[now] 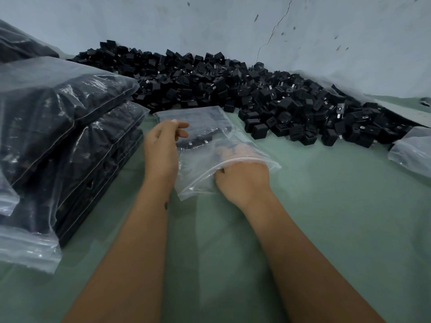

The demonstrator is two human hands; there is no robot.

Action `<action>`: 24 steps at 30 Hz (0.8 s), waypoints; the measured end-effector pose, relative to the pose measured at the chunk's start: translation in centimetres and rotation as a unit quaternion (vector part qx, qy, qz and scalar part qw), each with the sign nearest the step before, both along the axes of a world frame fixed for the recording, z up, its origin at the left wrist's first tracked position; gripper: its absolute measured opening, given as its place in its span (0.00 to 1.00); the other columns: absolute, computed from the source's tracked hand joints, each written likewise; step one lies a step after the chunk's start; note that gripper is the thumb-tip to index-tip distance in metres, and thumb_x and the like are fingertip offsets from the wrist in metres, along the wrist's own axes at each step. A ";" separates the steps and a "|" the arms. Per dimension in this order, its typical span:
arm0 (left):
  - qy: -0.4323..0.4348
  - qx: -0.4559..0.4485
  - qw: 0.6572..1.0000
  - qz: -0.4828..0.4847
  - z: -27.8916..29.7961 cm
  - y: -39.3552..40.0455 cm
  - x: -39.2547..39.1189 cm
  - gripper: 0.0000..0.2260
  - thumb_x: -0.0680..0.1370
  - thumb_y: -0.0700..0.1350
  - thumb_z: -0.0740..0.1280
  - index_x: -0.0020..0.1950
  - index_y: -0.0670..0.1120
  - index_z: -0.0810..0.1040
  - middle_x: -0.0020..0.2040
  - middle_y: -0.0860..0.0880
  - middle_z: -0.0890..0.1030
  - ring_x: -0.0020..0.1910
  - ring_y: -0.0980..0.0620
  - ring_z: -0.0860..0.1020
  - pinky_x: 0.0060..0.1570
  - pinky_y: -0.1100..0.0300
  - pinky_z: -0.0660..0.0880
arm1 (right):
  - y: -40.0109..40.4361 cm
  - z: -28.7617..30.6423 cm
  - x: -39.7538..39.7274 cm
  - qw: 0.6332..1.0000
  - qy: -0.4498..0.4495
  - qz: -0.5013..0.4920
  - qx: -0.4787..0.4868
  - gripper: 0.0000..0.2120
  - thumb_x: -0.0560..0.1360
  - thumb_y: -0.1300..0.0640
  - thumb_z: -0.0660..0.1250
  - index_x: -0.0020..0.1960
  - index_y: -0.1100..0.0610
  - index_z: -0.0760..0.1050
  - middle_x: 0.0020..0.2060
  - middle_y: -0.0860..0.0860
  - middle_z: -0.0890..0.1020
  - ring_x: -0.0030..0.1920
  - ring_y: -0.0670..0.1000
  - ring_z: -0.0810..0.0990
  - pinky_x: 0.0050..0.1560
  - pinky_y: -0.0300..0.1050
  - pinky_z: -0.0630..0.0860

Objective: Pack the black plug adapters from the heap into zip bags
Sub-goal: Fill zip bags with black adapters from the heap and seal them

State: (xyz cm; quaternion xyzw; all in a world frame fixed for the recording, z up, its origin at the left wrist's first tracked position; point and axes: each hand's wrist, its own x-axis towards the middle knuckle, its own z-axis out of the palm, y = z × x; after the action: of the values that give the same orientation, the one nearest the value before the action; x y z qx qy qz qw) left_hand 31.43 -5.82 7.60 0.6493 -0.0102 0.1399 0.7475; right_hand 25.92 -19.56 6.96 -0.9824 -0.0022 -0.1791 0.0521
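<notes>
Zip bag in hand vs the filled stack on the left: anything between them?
Head view: only the left hand, at the open zip bag's left edge, and bare green tabletop before the stack of filled bags.
</notes>
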 end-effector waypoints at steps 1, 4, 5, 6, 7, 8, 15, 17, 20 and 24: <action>0.005 -0.004 1.000 0.002 0.0 0.0 0.0 0.12 0.79 0.47 0.61 0.43 0.50 0.83 0.39 0.53 0.81 0.37 0.67 0.75 0.42 0.68 0.69 | 0.1 0.1 0.4 1.000 0.000 0.000 0.006 0.13 0.76 0.56 0.55 0.56 0.51 0.74 0.49 0.49 0.78 0.52 0.54 0.75 0.50 0.46 0.71; 0.013 -0.013 1.000 0.003 0.1 0.0 0.0 0.12 0.79 0.46 0.61 0.43 0.49 0.83 0.39 0.54 0.81 0.37 0.67 0.75 0.42 0.66 0.68 | 0.4 0.5 1.9 1.000 0.010 -0.005 -0.003 0.11 0.74 0.58 0.56 0.51 0.50 0.75 0.46 0.48 0.78 0.48 0.53 0.77 0.46 0.46 0.75; 0.014 -0.011 1.000 0.002 0.1 -0.1 0.0 0.12 0.79 0.46 0.61 0.43 0.49 0.83 0.38 0.54 0.81 0.37 0.67 0.75 0.41 0.67 0.68 | 0.5 0.6 2.4 1.000 0.010 -0.015 -0.007 0.09 0.74 0.59 0.57 0.48 0.50 0.75 0.44 0.49 0.78 0.46 0.53 0.78 0.42 0.45 0.74; 0.014 -0.009 1.000 0.001 0.1 -0.1 0.0 0.12 0.79 0.46 0.61 0.43 0.49 0.83 0.38 0.54 0.81 0.37 0.68 0.75 0.40 0.69 0.68 | 0.5 0.7 2.8 1.000 0.013 -0.024 -0.007 0.08 0.73 0.59 0.58 0.45 0.51 0.74 0.41 0.49 0.78 0.44 0.53 0.78 0.39 0.44 0.71; 0.012 -0.008 1.000 0.001 0.1 -0.1 0.0 0.12 0.79 0.46 0.61 0.43 0.49 0.83 0.38 0.54 0.81 0.37 0.68 0.75 0.38 0.71 0.68 | 0.6 0.8 3.2 0.999 0.019 -0.029 -0.002 0.06 0.73 0.59 0.58 0.43 0.51 0.73 0.40 0.49 0.77 0.42 0.53 0.77 0.38 0.44 0.70; 0.009 -0.008 1.000 0.001 0.0 -0.1 0.0 0.12 0.79 0.46 0.61 0.43 0.49 0.83 0.38 0.54 0.81 0.37 0.68 0.75 0.37 0.74 0.68 | 0.7 0.9 3.4 0.999 0.027 -0.031 0.005 0.06 0.72 0.59 0.59 0.42 0.50 0.72 0.39 0.49 0.76 0.42 0.53 0.77 0.38 0.45 0.70; 0.009 -0.011 1.000 0.000 0.0 -0.1 0.2 0.11 0.78 0.45 0.62 0.42 0.49 0.83 0.39 0.52 0.82 0.37 0.66 0.75 0.35 0.78 0.68 | 0.8 0.6 4.4 0.998 0.045 -0.038 0.010 0.05 0.71 0.57 0.58 0.44 0.50 0.72 0.41 0.51 0.77 0.42 0.55 0.76 0.41 0.48 0.76; 0.009 -0.011 1.000 -0.001 0.0 -0.1 0.2 0.11 0.78 0.45 0.62 0.42 0.49 0.84 0.39 0.52 0.81 0.37 0.66 0.75 0.35 0.78 0.68 | 0.5 0.4 4.3 0.998 0.032 -0.032 0.032 0.06 0.72 0.56 0.59 0.47 0.50 0.73 0.39 0.49 0.75 0.41 0.53 0.75 0.36 0.45 0.72; 0.012 -0.009 1.000 0.002 0.1 -0.2 0.0 0.11 0.78 0.45 0.62 0.42 0.48 0.84 0.38 0.53 0.81 0.37 0.67 0.75 0.36 0.76 0.69 | 0.4 0.1 3.7 0.996 0.015 0.013 0.082 0.03 0.74 0.55 0.59 0.47 0.50 0.65 0.36 0.47 0.71 0.38 0.51 0.73 0.37 0.48 0.72; 0.013 0.003 1.000 0.003 0.2 -0.1 -0.2 0.11 0.78 0.46 0.62 0.42 0.50 0.84 0.38 0.55 0.81 0.38 0.66 0.75 0.43 0.66 0.69 | 0.5 0.2 3.3 0.990 0.029 0.033 0.134 0.05 0.76 0.53 0.60 0.49 0.51 0.65 0.37 0.49 0.74 0.37 0.52 0.75 0.39 0.53 0.77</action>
State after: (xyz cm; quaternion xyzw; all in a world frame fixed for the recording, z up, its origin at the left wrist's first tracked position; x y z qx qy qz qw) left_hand 31.26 -5.94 7.84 0.6537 0.0012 0.1336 0.7449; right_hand 29.23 -19.09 7.20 -0.9707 -0.0090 -0.1474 0.1896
